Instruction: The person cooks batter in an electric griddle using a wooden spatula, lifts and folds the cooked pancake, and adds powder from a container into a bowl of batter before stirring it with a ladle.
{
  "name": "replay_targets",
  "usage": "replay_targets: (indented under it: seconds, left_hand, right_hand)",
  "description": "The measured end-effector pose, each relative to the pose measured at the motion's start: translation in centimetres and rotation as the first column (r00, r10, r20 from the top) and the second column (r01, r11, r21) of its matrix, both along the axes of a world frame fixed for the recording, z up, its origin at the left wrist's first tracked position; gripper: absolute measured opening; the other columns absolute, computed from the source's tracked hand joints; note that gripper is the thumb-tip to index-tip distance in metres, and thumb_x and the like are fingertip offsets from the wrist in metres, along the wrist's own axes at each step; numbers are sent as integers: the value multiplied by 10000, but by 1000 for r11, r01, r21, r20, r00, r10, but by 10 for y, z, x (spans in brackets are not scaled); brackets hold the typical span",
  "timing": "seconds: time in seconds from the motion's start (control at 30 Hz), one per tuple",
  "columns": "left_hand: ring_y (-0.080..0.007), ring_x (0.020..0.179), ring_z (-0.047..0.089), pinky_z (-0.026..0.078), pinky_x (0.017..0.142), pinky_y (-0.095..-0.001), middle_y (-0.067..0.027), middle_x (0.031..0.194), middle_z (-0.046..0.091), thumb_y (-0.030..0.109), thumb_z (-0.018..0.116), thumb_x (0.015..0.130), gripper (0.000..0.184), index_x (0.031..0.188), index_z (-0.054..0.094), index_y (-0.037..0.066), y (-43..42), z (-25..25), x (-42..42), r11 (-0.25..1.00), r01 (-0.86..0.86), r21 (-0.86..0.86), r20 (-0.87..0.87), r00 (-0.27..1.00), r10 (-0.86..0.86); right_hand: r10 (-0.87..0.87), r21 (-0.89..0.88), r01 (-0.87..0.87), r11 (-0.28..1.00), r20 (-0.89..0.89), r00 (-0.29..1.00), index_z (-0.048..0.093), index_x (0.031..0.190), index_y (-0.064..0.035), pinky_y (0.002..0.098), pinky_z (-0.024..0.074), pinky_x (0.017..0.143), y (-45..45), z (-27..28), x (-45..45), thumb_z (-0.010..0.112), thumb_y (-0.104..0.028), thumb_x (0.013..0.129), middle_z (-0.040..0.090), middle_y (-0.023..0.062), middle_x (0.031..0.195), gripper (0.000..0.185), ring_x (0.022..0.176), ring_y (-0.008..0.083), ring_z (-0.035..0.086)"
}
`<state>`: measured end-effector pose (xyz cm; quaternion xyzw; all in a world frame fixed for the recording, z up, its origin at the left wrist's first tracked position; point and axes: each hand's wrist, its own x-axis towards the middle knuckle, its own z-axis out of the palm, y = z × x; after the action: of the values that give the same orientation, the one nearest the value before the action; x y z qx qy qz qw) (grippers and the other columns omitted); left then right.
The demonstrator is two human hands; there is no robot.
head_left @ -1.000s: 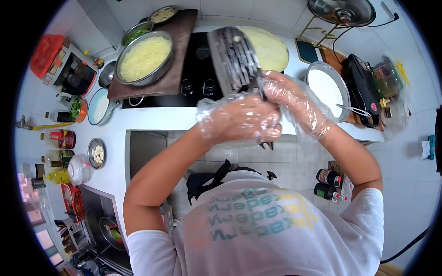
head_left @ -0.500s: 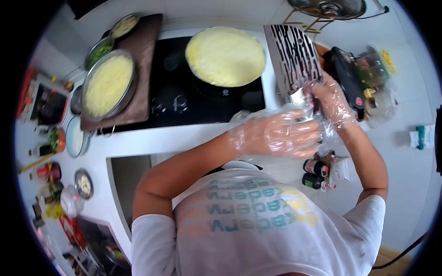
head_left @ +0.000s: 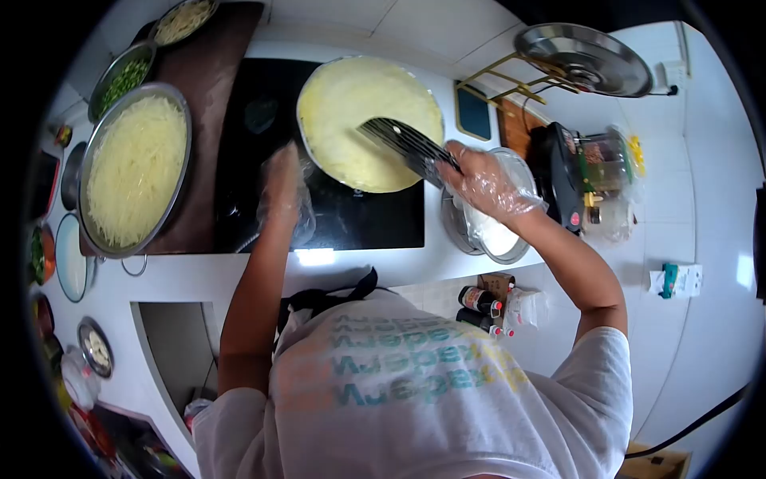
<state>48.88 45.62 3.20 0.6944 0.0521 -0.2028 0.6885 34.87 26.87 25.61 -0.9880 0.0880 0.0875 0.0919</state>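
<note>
My right hand (head_left: 484, 185), in a clear plastic glove, is closed around the handle of a broad cleaver (head_left: 407, 148). The blade has black streaks and a small hole near its far corner, and it tilts over the right part of a round, pale yellow sheet of batter or dough (head_left: 359, 96). That sheet fills a round pan on the black cooktop (head_left: 367, 219). Whether the blade touches it, I cannot tell. My left hand (head_left: 282, 182), gloved too, is over the cooktop, just left of the pan. Its fingers are blurred and partly hidden.
A steel bowl of pale shreds (head_left: 136, 172) stands on a brown board (head_left: 209, 104) at left, with a bowl of chopped greens (head_left: 125, 84) behind it. Below my right hand is a bowl with white contents (head_left: 499, 235). A steel lid (head_left: 586, 60) rests on a gold rack.
Both hands were together at the right around the cleaver. My right hand has brought it left over the pan; my left hand has moved left off it. The view has shifted.
</note>
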Motion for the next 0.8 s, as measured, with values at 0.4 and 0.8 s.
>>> replay_targets:
  seconds: [0.4, 0.8]
  left_hand:
    - [-75, 526, 477, 380, 486, -200, -31, 671, 572, 184, 617, 745, 241, 856, 610, -30, -15, 18, 15, 976, 58, -208, -114, 990, -83]
    - [-94, 638, 550, 439, 556, -207, -68, 784, 612, 167, 593, 763, 248, 897, 588, -41, -15, 9, 16, 965, 145, -218, -101, 980, -170]
  right_hand:
    - [139, 75, -135, 988, -42, 989, 461, 899, -14, 424, 407, 550, -9, -35, 52, 500, -208, 822, 504, 205, 586, 213, 604, 374, 529]
    - [188, 84, -184, 979, -50, 981, 484, 880, -12, 437, 436, 638, -5, -45, 68, 447, -211, 822, 564, 202, 662, 210, 657, 363, 562]
